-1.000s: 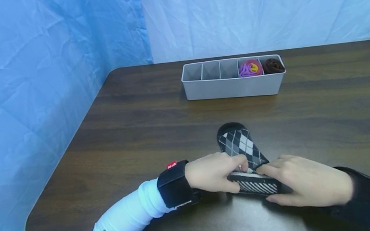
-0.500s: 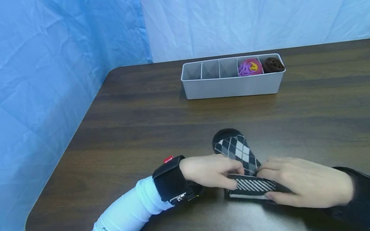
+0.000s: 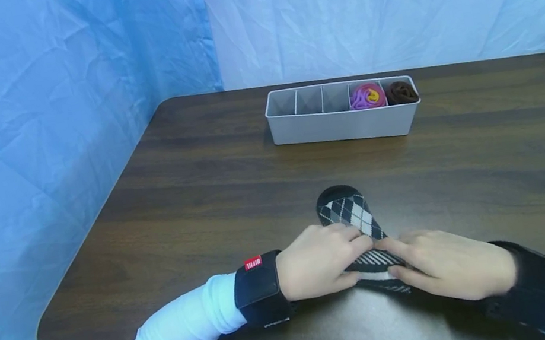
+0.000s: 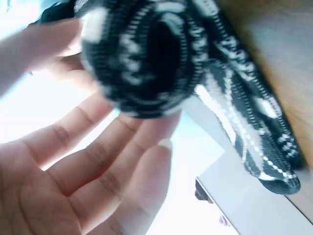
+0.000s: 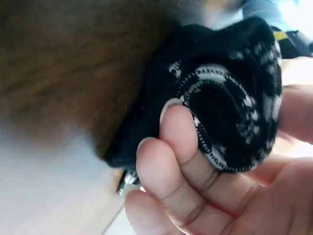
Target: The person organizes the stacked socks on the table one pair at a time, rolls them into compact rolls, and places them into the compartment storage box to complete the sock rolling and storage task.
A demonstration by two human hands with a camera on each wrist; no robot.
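A black, grey and white argyle sock (image 3: 347,211) lies on the table, its near part wound into a thick roll. At the roll's left end, my left hand (image 3: 317,262) holds it between thumb and fingers. My right hand (image 3: 445,264) grips the right end, thumb on the near side and fingers on the far side. In the left wrist view, the roll (image 4: 142,63) shows its spiral end, and a flat length of sock (image 4: 249,122) stretches beyond it. The right wrist view has the other spiral end (image 5: 220,117) against my fingers (image 5: 178,132).
Beyond the sock, a grey divided box (image 3: 338,126) stands near the table's back edge. A pink and purple roll (image 3: 367,96) and a dark brown roll (image 3: 401,93) sit in its two right compartments. Blue sheeting (image 3: 78,106) hangs at the left and back of the table (image 3: 174,198).
The roll has turned under my fingers, with a pale band now facing the near side. My left hand has shifted right, closer to my right hand, which stays nearly in place.
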